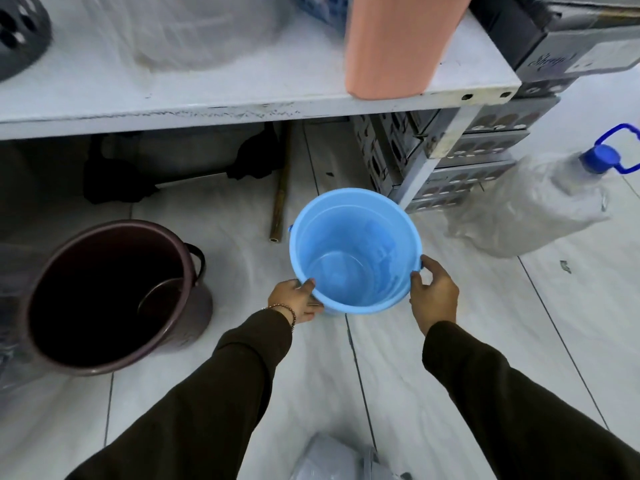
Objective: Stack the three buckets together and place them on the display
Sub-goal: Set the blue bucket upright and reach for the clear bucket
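- Blue bucket [355, 251] at centre of frame, upright, mouth open toward the camera, empty inside; held over the white tiled floor [485, 341].
- Left hand [298, 299] grips the bucket's lower-left rim, fingers [308, 284] curled over the edge; beaded bracelet [287, 311] on the wrist.
- Right hand [433, 296] holds the lower-right rim, thumb on the rim edge, fingers wrapped round the outer wall just below the blue handle lug.
- Both arms in dark brown sleeves [214, 393], coming in from the bottom of the frame.
- Dark maroon bucket [114, 299] at lower left, standing on the floor, tilted a little toward the camera, dark handle at its right side; apart from the blue one. Something round and metallic shows at its bottom, cannot tell what.
- Peach-orange bucket [398, 43] at top centre-right, standing on the white shelf [242, 95], its base at the front edge.
- Shelf runs across the top of the frame; grey perforated basket [20, 32] at upper left on it, clear plastic wrapping beside that.
- Under the shelf: dark shapes, blurred, and a thin brown stick [280, 195] lying on the floor just left of the blue bucket.
- Stacked grey cartons [467, 157] at upper right beside the shelf leg.
- Large clear water bottle [540, 202] with blue cap [601, 157] and blue handle, at right edge, lying tilted on the floor.
- Plastic-wrapped item at bottom centre, partly cut off.
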